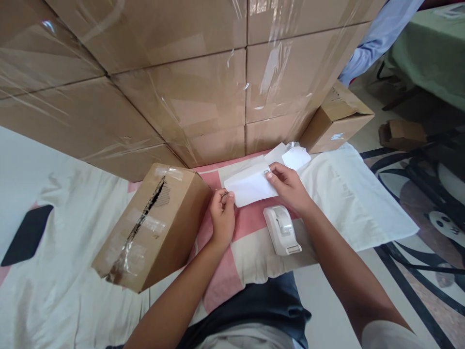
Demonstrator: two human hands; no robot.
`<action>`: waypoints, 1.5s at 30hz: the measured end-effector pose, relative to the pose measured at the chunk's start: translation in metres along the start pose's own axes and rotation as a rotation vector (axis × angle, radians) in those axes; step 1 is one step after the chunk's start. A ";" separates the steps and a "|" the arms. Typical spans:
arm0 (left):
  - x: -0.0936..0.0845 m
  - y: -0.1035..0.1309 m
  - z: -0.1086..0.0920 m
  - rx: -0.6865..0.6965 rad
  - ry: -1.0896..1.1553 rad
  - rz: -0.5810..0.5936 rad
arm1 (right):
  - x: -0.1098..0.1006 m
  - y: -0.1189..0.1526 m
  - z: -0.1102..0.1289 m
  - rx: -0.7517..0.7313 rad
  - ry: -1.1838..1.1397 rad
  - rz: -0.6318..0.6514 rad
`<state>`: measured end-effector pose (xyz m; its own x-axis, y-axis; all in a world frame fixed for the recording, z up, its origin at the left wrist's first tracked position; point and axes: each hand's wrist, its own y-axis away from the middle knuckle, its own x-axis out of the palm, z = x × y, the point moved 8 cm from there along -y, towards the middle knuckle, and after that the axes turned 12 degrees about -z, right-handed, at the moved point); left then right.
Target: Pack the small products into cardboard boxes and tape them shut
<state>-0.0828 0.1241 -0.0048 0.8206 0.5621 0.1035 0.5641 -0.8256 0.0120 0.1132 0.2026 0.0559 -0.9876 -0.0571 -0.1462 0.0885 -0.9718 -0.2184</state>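
Note:
A folded-looking piece of white paper (251, 186) is held up between my two hands. My right hand (288, 186) grips its right end, with the thumb on top beside a small dark mark or clip (267, 171). At the paper's lower left corner, my left hand (223, 215) is closed in a pinch; a thin dark bit shows by its fingertips, too small to name. Just below the paper lies a white tape dispenser (281, 230) with a clear roll. More white paper pieces (296, 157) rest behind my right hand.
A taped, torn cardboard box (152, 228) stands left of my left hand. Stacked cartons (181, 97) form a wall in front. Another box (337, 118) sits at the right, near a person's blue sleeve (378, 41). A dark flat object (27, 235) lies far left on the cloth.

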 end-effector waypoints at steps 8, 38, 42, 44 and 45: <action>-0.002 -0.002 0.001 0.022 -0.023 -0.024 | -0.013 -0.002 0.002 -0.022 -0.184 -0.163; 0.035 0.002 -0.054 0.191 -0.259 0.424 | 0.027 0.020 0.030 -0.379 0.096 0.280; 0.031 0.003 -0.061 0.295 -0.251 0.463 | 0.028 0.020 0.031 -0.335 0.062 0.299; 0.030 0.005 -0.068 0.438 -0.262 0.506 | 0.029 0.020 0.029 -0.299 0.046 0.312; 0.029 0.007 -0.072 0.513 -0.269 0.523 | 0.030 0.020 0.029 -0.282 0.041 0.324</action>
<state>-0.0613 0.1312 0.0694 0.9487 0.1526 -0.2769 0.0159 -0.8978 -0.4402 0.0814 0.1752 0.0750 -0.8977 -0.3340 -0.2875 0.4305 -0.8044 -0.4094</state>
